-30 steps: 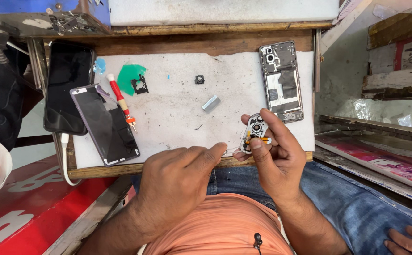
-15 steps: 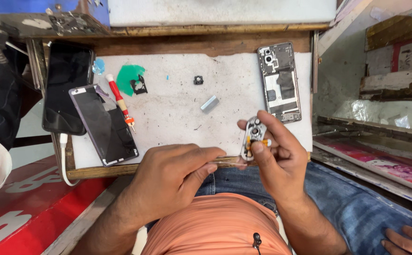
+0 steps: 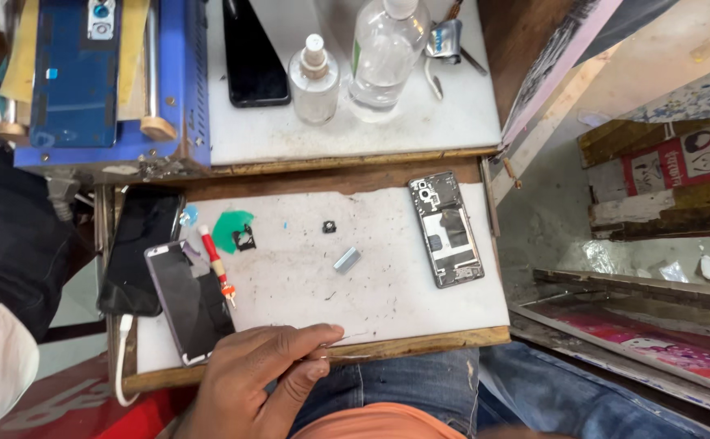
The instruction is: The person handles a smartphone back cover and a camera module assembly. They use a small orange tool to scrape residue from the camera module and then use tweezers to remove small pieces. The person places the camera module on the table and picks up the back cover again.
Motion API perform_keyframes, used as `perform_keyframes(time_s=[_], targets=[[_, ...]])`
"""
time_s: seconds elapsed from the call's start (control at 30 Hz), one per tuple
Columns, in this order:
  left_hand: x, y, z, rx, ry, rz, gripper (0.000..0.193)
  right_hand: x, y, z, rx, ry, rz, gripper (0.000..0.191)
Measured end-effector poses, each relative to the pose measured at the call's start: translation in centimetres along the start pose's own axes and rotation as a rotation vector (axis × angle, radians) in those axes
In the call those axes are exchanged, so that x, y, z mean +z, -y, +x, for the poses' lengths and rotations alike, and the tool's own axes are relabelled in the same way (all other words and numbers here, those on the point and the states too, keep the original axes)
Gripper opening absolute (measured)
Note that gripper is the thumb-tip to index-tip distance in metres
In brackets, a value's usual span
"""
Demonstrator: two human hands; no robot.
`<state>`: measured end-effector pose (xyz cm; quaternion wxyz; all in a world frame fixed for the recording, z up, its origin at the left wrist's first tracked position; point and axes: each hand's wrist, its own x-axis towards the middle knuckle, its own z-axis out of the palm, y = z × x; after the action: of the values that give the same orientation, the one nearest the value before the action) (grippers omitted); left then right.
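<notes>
Our right hand and its camera part now out of view, our left hand point(image 3: 261, 380) loosely curled, empty, fingertips on the worktop point(image 3: 387, 313) edge.

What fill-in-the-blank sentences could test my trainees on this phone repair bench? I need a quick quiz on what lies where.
1. The left hand rests on the board's ____ edge.
2. The screwdriver has a ____ handle.
3. The opened phone frame lies on the ____ side of the white work board.
4. On the upper shelf stand ____ clear bottles.

Missing words: near; red; right; two
</notes>
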<state>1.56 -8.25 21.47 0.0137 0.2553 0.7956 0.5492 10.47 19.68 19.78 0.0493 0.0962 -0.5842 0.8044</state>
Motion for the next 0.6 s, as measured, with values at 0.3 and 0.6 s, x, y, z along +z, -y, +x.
perform_keyframes(time_s=[0.3,0.6], targets=[[1.5,-1.0,-0.2,0.125,0.038,0.057,0.033,0.4,-4.8,2.8,0.165,-0.120,-0.028,0.053],[2.2,-1.4,0.6,0.148,0.036,0.278,0.040,0.5,-5.3,3.6,0.114,-0.058,-0.099,0.050]])
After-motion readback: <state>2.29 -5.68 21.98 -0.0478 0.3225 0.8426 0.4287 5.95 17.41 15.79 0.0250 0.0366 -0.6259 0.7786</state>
